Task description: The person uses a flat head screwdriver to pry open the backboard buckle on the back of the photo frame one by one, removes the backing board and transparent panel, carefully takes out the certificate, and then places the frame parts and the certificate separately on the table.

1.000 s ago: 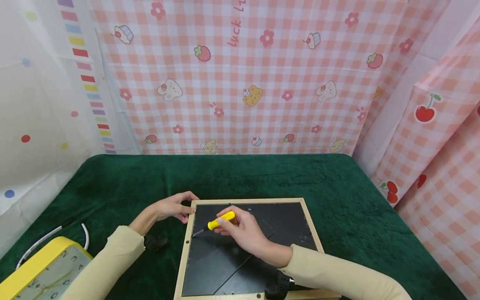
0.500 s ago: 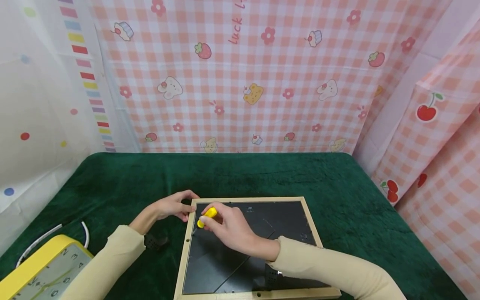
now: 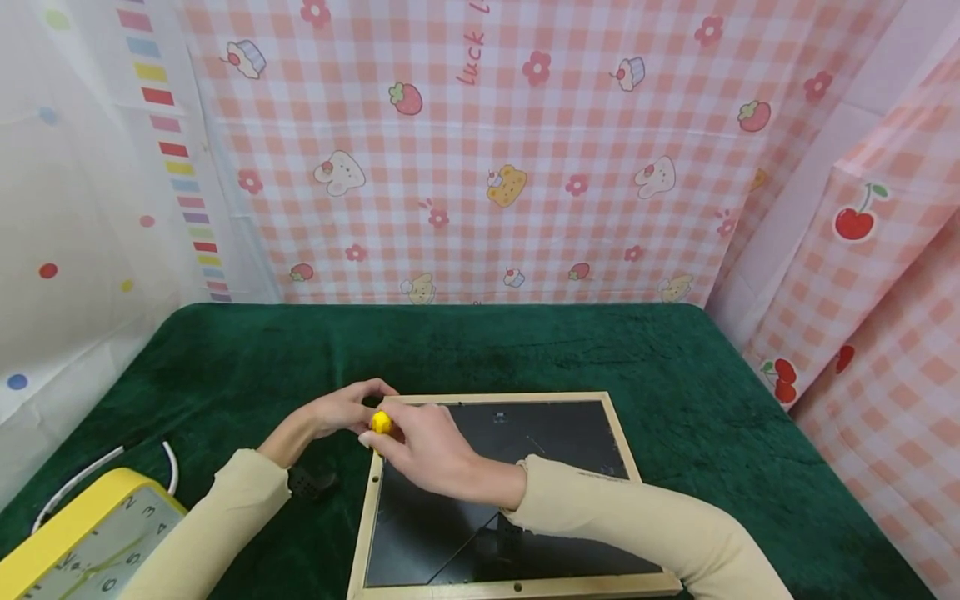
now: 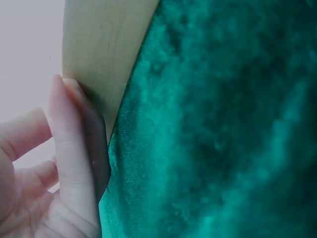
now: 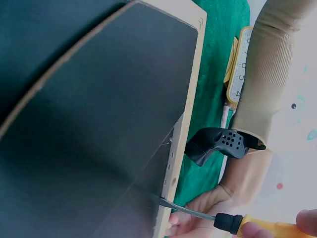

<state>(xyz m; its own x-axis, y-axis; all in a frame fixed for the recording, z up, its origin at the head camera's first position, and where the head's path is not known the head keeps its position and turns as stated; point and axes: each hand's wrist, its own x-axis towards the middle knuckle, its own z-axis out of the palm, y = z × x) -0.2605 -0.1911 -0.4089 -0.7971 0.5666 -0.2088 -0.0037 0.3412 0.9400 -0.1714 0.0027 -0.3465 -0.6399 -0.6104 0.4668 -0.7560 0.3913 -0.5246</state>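
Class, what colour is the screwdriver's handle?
Yellow. The screwdriver's handle shows best in the right wrist view.

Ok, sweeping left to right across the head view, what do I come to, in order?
Yellow clock → left hand → right hand with the yellow screwdriver in its grip → wooden frame's right rail → cherry-print curtain.
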